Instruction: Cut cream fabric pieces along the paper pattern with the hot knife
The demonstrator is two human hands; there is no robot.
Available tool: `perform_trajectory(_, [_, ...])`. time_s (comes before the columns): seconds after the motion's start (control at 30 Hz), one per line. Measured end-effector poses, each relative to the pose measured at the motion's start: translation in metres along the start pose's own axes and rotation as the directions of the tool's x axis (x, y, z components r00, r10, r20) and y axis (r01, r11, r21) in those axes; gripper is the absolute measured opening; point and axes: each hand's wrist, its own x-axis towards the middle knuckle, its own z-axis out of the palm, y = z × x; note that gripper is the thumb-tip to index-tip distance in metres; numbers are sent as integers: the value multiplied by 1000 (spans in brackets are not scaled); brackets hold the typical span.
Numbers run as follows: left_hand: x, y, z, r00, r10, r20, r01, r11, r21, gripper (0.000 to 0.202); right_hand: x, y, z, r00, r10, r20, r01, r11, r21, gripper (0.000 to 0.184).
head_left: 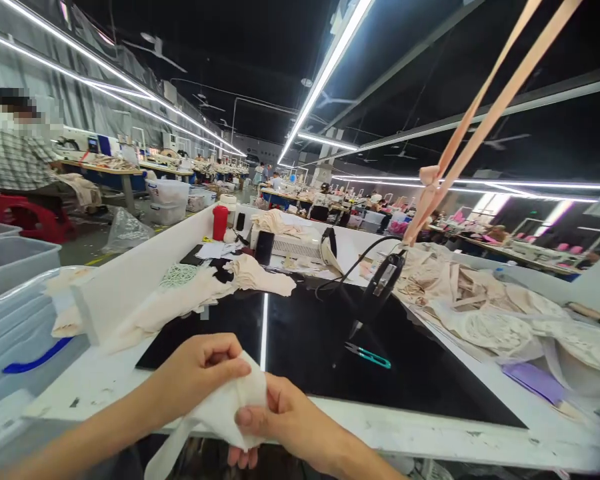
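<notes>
Just over the front edge of the table, both hands grip one white piece of fabric (230,407). My left hand (207,363) pinches its upper part, with the thumb lying on top. My right hand (280,410) has its thumb pressed on the lower right of the cloth and fingers behind it. A narrow strip of the same fabric hangs down at the left. Beyond the hands, teal thread snips (370,357) lie on the black board (305,353). A black handheld tool (380,287) with a pointed tip hangs above the board from a peach strap (460,147).
Cream fabric pieces (260,275) are stacked at the board's back left. A heap of cream and lace garments (480,300) covers the right side. A red container (220,222) stands at the back. Clear plastic bins (20,260) are at the left, near a seated person (15,160).
</notes>
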Motion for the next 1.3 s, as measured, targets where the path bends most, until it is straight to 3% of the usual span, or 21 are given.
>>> perform_trajectory(0.17, [-11,9,13,994,72,87,-78,995,67,32,-12,-1,6,984,-110,-140,127,985,120,55])
perform_trajectory(0.33, [-20,11,14,987,92,129,-108,986,124,31,-12,-2,0,930,-66,-361,161,957,240,47])
perform_trajectory(0.5, [-27,13,9,977,-14,213,-13,992,125,27,-17,1,-10,899,-8,-437,93,980,175,46])
perform_trajectory(0.67, [-30,0,-2,959,-56,277,1,981,196,24,-25,5,-21,832,-13,-555,62,996,70,48])
perform_trajectory(1.03, [-35,-42,-34,971,-117,210,62,966,251,29,-22,3,-26,802,-40,-596,-17,996,-89,48])
perform_trajectory(1.3, [-30,-51,-53,982,-122,147,83,965,248,36,-16,0,-27,802,-18,-597,-86,986,-146,47])
